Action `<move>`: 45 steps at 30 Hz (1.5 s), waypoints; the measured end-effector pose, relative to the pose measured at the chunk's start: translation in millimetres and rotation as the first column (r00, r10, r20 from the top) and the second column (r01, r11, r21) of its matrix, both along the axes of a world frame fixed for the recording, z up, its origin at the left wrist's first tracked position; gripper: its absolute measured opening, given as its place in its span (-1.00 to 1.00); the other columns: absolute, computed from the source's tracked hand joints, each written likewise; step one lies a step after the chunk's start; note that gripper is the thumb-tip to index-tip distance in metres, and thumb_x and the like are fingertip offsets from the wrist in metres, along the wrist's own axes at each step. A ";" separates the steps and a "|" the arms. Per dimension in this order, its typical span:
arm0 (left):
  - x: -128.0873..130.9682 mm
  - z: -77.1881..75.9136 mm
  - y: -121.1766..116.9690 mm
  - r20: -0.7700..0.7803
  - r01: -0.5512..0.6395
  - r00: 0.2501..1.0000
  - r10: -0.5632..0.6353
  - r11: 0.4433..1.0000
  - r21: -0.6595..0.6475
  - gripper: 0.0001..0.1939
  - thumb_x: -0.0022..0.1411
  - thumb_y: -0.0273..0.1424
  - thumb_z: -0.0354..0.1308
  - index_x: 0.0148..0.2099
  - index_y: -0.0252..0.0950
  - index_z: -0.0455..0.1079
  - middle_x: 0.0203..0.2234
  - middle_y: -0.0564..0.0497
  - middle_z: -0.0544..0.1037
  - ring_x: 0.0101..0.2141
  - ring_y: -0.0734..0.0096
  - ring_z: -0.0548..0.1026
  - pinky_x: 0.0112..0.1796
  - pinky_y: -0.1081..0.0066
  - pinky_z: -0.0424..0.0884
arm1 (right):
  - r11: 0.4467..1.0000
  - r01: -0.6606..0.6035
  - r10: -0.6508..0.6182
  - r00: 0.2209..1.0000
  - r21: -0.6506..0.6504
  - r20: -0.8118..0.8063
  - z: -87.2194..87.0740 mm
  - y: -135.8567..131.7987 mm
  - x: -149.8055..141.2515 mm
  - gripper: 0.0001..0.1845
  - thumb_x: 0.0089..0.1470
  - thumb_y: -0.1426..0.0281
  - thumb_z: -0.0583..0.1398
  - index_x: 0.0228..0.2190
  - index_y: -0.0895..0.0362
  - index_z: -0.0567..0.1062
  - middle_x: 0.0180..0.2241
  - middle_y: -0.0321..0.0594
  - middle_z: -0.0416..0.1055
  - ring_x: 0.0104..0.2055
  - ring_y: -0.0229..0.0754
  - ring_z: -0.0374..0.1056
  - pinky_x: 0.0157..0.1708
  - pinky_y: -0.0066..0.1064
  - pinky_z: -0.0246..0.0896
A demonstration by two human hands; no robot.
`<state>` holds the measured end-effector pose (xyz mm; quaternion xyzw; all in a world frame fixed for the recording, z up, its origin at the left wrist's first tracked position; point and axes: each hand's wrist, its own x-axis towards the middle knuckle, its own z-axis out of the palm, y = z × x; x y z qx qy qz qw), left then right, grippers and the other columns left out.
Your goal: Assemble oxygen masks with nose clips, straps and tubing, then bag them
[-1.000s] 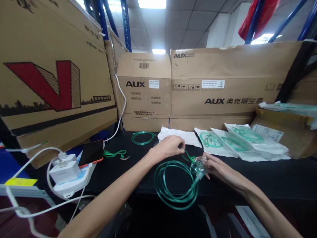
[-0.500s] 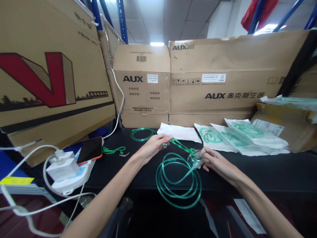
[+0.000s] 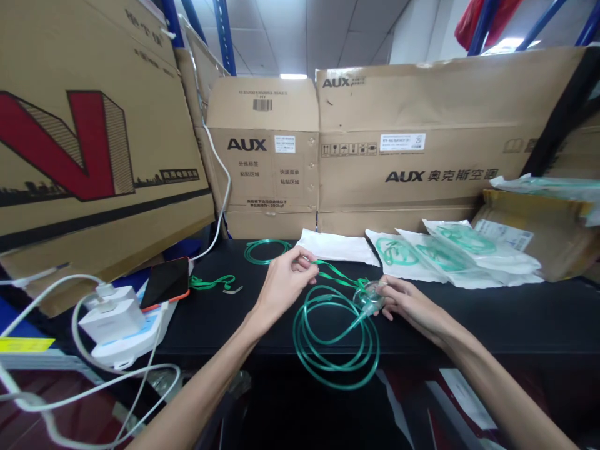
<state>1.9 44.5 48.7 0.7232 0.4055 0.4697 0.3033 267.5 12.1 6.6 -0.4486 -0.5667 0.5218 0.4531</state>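
My right hand (image 3: 407, 303) grips a clear oxygen mask (image 3: 368, 295) by its edge, just above the black table. A green elastic strap (image 3: 335, 270) stretches leftward from the mask, and its far end is pinched in my left hand (image 3: 293, 270). From the mask's connector runs green tubing (image 3: 304, 350), coiled in several loops that hang over the table's front edge. Farther left on the table lie another green strap (image 3: 213, 282) and a short clear strip (image 3: 233, 290). A separate coil of green tubing (image 3: 248, 250) rests behind my left hand.
Sealed pouches with green tubing (image 3: 398, 253) lie at the back right, beside a white pouch (image 3: 337, 247). At the left are a phone (image 3: 166, 283), a power strip (image 3: 117, 350) with chargers, and loose white cables. Cardboard boxes (image 3: 422, 187) wall the back.
My left hand has turned and its fingers have curled inward at the strap's end, the strap now showing two spread strands. The right hand keeps hold of the mask. The view has shifted slightly.
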 end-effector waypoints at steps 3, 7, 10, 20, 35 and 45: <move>-0.9 0.5 -18.2 -0.177 -0.020 0.983 0.043 0.991 0.132 -0.87 0.18 -0.53 0.19 -0.23 -0.24 0.48 -0.45 0.10 0.49 -0.41 0.36 0.48 -0.31 0.35 0.35 | 0.999 0.043 -0.043 0.999 0.008 0.025 0.3 1.4 -3.2 -0.55 0.02 0.01 0.35 -0.44 0.10 0.37 -0.48 -0.29 0.47 -0.46 -0.17 0.45 -0.52 -0.40 0.11; -9.5 -12.6 -40.1 -0.380 0.056 0.924 0.034 0.973 0.224 -0.86 0.26 -0.52 0.18 -0.21 -0.23 0.53 -0.35 0.04 0.53 -0.28 0.25 0.47 -0.23 0.29 0.34 | 0.983 0.172 -0.176 0.983 0.059 0.061 -0.9 -2.5 -0.1 -0.46 -0.07 -0.09 0.38 -0.38 0.09 0.39 -0.46 -0.29 0.46 -0.45 -0.12 0.47 -0.49 -0.36 0.21; -17.8 -29.1 -50.1 -0.460 0.072 0.886 0.055 0.964 0.255 -0.86 0.35 -0.49 0.15 -0.19 -0.24 0.54 -0.31 0.00 0.56 -0.23 0.20 0.47 -0.21 0.27 0.37 | 0.933 0.335 -0.347 0.933 0.133 0.090 -6.2 -28.1 9.5 -0.41 -0.08 -0.13 0.39 -0.28 0.06 0.41 -0.44 -0.32 0.47 -0.50 -0.21 0.39 -0.46 -0.37 0.21; -21.4 -53.6 -80.7 -0.483 0.085 0.872 0.082 0.945 0.314 -0.85 0.44 -0.45 0.11 -0.17 -0.24 0.51 -0.27 -0.01 0.60 -0.23 0.22 0.47 -0.18 0.24 0.46 | 0.765 -0.224 -0.018 0.930 -0.604 -0.367 -52.6 -105.5 -62.7 -0.09 -0.18 -0.26 0.37 -0.04 0.22 0.59 -0.12 0.10 0.63 -0.10 0.12 0.58 -0.24 -0.24 0.43; -30.6 -65.3 -105.2 -0.485 -0.146 0.797 0.361 0.893 0.426 -0.83 0.34 -0.41 0.14 -0.28 -0.17 0.56 0.08 -0.19 0.57 -0.03 -0.05 0.60 -0.14 0.01 0.63 | 0.772 -0.363 -0.124 0.719 -0.522 -0.684 -39.0 -94.4 -103.1 -0.41 -0.07 0.10 0.50 -0.14 0.31 0.68 -0.07 0.10 0.65 -0.04 0.12 0.59 0.11 -0.06 0.37; -19.7 -82.8 -111.3 -0.472 0.089 0.880 0.050 0.959 0.267 -0.79 0.36 -0.49 0.11 -0.15 -0.15 0.57 0.17 -0.07 0.56 0.04 0.08 0.62 -0.05 0.22 0.63 | 0.717 -0.453 -0.099 0.686 -0.530 -0.720 -57.9 -91.0 -107.0 -0.39 -0.07 -0.02 0.46 -0.11 0.16 0.64 -0.23 -0.10 0.67 -0.22 -0.02 0.59 0.04 0.02 0.39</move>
